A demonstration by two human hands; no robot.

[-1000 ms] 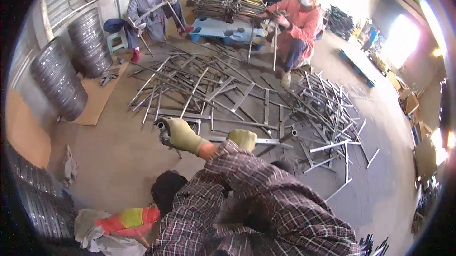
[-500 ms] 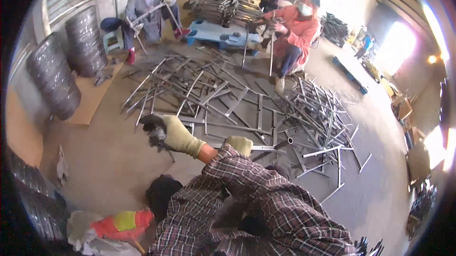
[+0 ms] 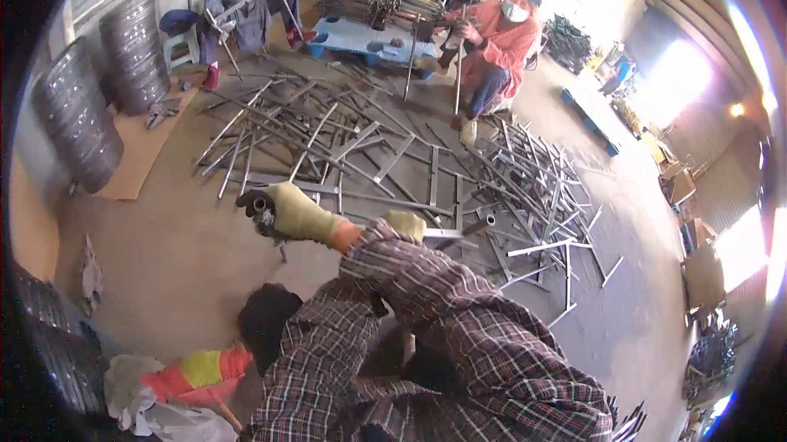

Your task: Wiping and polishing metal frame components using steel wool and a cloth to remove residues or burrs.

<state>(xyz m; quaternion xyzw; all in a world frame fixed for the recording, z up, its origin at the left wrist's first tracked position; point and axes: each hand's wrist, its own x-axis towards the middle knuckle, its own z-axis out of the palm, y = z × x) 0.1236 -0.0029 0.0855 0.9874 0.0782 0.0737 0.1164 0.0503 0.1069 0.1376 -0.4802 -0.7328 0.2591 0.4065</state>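
My right arm, in a plaid sleeve, crosses over to the left. Its hand, in a pale glove with a dark palm, is closed around a metal tube whose round open end shows. My left hand is partly hidden behind that forearm. Its gloved back looks rounded, fist-like, against a flat metal bar that runs right toward another round tube end. Bar and tubes appear to belong to one metal frame, its middle covered by my arm. Just beyond lies a heap of similar metal frames.
Another pile of frames stands to the right. Two masked people sit beyond, each handling metal pieces. A blue pallet, wrapped dark stacks and cardboard lie farther off. A red and yellow cloth sits at lower left.
The whole view has shifted, so the scene sits slightly further left and up. My right hand has turned a little, and the tube's round end now shows. Both hands keep their grip.
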